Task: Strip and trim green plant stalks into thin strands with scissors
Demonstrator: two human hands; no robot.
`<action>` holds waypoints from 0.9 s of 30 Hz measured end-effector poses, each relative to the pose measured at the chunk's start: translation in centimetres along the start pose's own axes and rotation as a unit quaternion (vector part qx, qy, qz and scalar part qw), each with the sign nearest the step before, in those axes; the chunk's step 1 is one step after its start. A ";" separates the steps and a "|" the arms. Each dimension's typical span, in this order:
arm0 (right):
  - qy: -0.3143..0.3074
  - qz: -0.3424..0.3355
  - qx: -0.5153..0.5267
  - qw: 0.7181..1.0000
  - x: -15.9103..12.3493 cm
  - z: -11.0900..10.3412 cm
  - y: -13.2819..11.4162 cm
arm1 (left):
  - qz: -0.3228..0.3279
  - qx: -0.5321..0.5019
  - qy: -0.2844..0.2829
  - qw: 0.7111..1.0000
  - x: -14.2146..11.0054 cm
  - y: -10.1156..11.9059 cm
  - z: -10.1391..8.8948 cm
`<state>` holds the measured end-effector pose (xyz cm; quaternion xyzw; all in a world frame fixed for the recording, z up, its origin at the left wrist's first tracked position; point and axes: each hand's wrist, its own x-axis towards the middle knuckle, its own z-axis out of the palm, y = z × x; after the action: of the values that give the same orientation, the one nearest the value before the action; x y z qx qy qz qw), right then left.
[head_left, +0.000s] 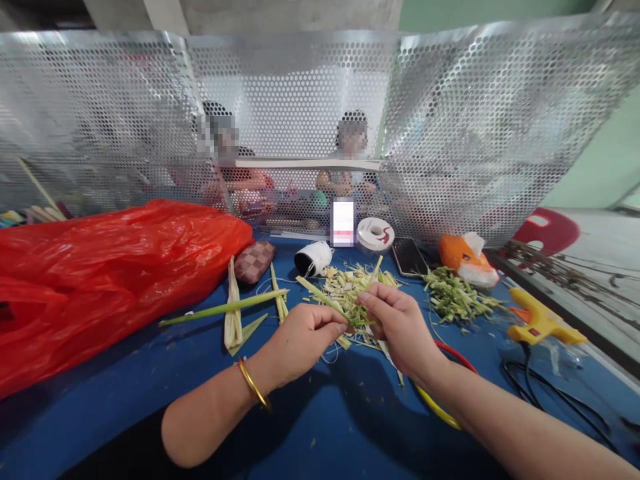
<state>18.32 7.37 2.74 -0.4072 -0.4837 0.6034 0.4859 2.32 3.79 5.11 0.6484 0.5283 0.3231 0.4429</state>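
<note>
My left hand [307, 339] is closed in a pinch on a pale green leaf strip [321, 294], whose long end points up and away to the left. Just opposite, my right hand [404, 325] pinches the same bit of greenery; its exact fingertip contact is partly hidden. Beneath and behind both hands lies a loose heap of cut pale green and yellowish pieces [341, 281]. To the left of my left hand, a long green stalk [215, 311] crosses a pale dried husk [233, 320] on the blue table [320, 433].
A red plastic bag [125, 280] covers the left side. Behind the heap are a checked pouch [255, 261], white thread spool [315, 257], ribbon roll [375, 235] and phone [409, 257]. Rightward lie a greenery pile [457, 297], tissue pack [467, 260] and yellow glue gun [545, 321] with black cable.
</note>
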 end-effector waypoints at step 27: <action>-0.149 -0.156 -0.326 0.921 0.3 -0.6 0.5 | -0.002 0.042 0.073 0.996 0.1 -0.4 0.4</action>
<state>18.72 7.78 2.17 -0.3677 -0.7777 0.3824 0.3373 2.54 3.77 4.56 0.6397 0.5737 0.3463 0.3766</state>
